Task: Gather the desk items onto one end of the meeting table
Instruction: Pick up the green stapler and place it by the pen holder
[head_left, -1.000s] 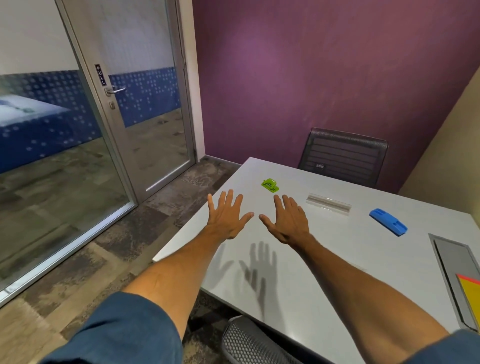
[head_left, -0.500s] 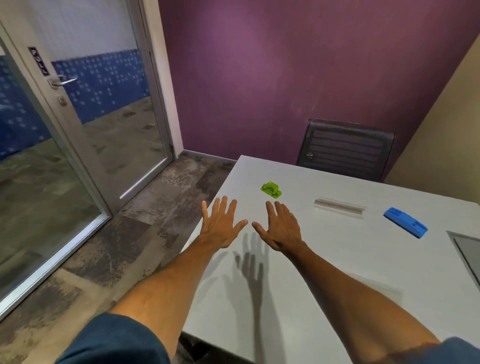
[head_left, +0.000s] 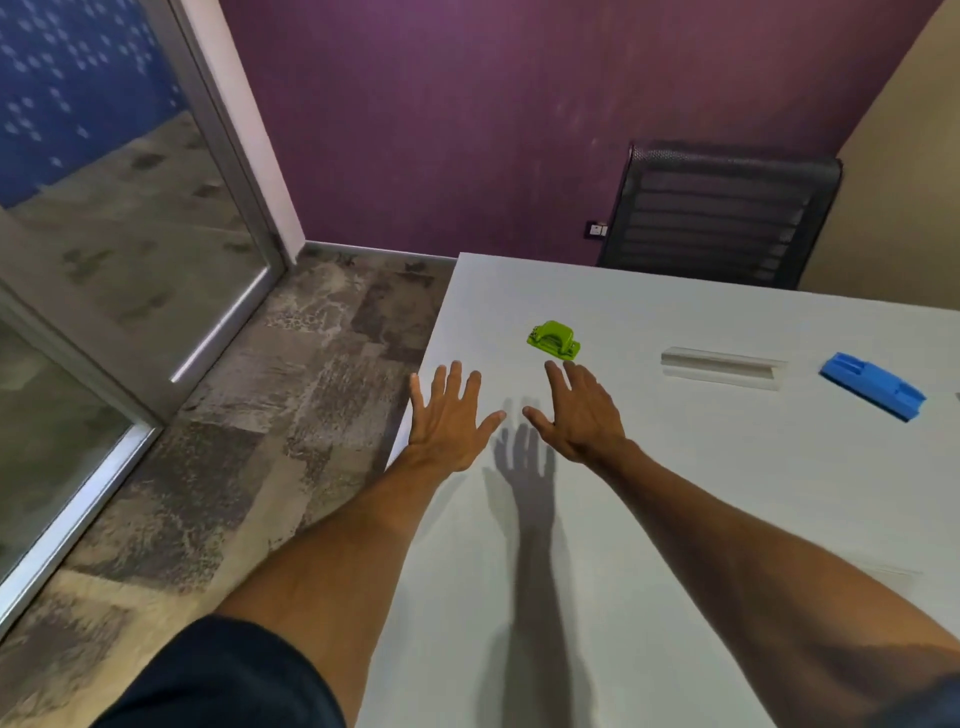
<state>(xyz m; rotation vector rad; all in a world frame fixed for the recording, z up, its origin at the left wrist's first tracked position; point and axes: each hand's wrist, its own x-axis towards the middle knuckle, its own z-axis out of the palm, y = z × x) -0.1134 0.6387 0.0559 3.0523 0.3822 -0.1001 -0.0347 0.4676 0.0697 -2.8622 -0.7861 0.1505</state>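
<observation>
I find left hand (head_left: 449, 421) and right hand (head_left: 579, 415) splayed, empty; green hole punch (head_left: 554, 340) likely rigid, light, best gripped across its sides.

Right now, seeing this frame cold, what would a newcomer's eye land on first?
The left hand and right hand are spread open side by side over the white meeting table, holding nothing. Just beyond the right hand's fingertips sits a lime-green hole punch, with a clear plastic strip and a blue plastic desk item farther right. Behind stands a black mesh chair against a purple wall.
</observation>
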